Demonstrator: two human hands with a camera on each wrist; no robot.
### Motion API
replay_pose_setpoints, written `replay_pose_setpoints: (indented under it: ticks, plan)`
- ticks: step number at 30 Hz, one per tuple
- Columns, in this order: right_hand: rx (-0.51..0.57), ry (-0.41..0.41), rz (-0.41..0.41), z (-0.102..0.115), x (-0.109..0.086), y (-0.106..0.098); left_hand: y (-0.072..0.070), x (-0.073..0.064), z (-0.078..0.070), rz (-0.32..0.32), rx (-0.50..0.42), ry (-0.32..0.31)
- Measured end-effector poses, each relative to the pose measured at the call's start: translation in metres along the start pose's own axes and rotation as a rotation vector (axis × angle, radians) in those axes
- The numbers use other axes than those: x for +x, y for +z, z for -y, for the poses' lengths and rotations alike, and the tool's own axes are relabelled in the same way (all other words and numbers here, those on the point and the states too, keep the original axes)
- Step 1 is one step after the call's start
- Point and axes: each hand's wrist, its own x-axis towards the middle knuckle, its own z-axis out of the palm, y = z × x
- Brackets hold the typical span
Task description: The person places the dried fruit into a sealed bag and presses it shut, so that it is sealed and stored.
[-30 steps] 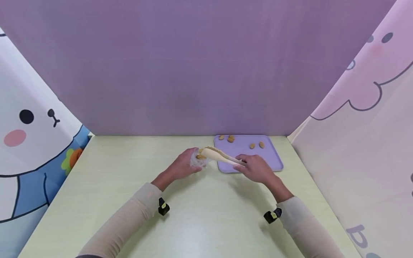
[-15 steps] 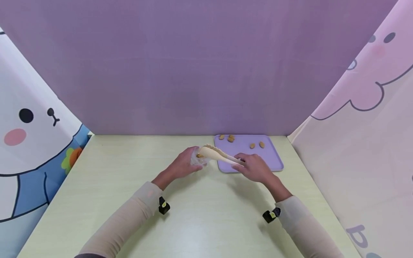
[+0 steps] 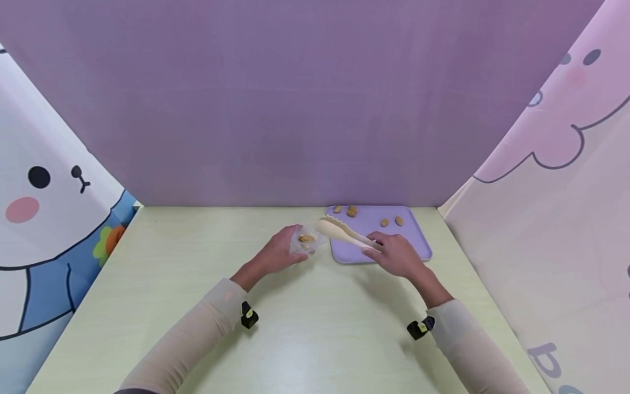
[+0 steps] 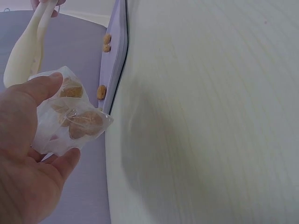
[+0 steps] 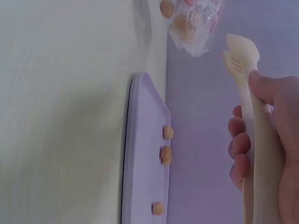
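On the left stands a wall panel [image 3: 29, 137] printed with a white cartoon animal in blue; a carrot motif shows near the left edge of the tabletop [image 3: 305, 350]; a light sleeve [image 3: 187, 339] reaches in over the near edge, with a small black device [image 3: 249, 315] at its cuff; past it the left hand [image 3: 276, 253] pinches a clear plastic bag [image 3: 297, 246] between thumb and fingers, raised over the far middle of the tabletop; brown nuts [image 3: 307, 239] show inside the bag, too overlapped to count.

Just right of the bag hang the cream heads of the tongs [image 3: 339, 231], slanting down toward the right hand [image 3: 396, 254]; that hand grips them with the thumb along one arm and the fingers curled round the other; the right wrist view shows the two heads close together with a narrow gap.

Behind and below lies a lilac tray [image 3: 410, 243] by the tabletop's far edge, toward its far right corner; a single nut [image 3: 337, 209] sits in the tray's far left corner, a touching pair [image 3: 351, 212] just right of it, two separate nuts [image 3: 399, 220] farther right; a patterned pink and cream panel [image 3: 541, 235] rises along the tabletop's right edge.
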Motion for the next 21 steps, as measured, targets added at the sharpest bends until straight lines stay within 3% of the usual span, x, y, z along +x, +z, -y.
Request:
replay_pose_setpoints:
  ticks: [21]
  plan:
    - [-0.013, 0.104, -0.048, -0.050, -0.012, -0.005, -0.001, -0.003, 0.001, -0.005, 0.031, 0.027]
